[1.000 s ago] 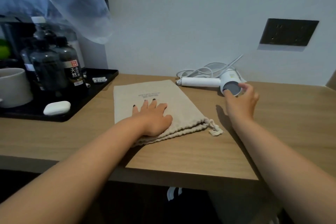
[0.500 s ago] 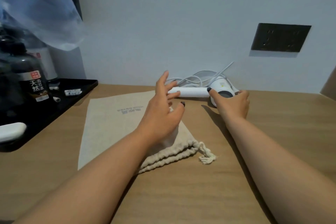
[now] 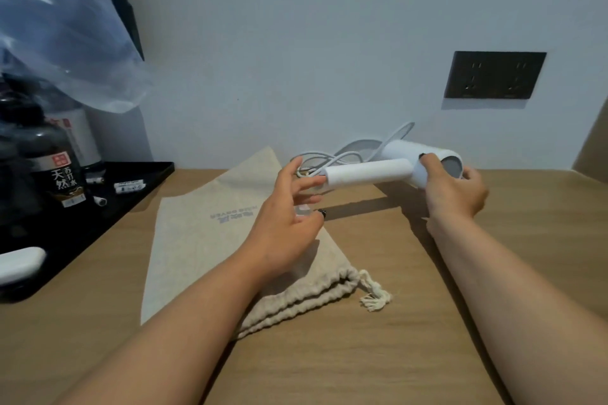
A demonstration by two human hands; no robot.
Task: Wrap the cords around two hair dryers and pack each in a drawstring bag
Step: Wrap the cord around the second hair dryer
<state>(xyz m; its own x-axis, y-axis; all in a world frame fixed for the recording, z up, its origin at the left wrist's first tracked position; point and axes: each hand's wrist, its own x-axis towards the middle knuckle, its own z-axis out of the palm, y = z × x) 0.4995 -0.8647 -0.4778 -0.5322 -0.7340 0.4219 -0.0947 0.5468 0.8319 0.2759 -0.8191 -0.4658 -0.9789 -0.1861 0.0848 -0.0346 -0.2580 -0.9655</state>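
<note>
Above the desk (image 3: 411,322), near the wall: white hair dryer (image 3: 368,173) held off the surface, right hand (image 3: 452,191) curled round its head, left hand (image 3: 286,217) with fingers spread loosely by the handle's end, apparently gripping nothing; long axis roughly level, handle pointing left, barrel's round end toward the camera and right; cord (image 3: 332,159) trailing loose behind, unwrapped; drawstring bag (image 3: 210,240) flat on the desk, apparently unfilled; probably barely begun; second dryer and bag out of view.
</note>
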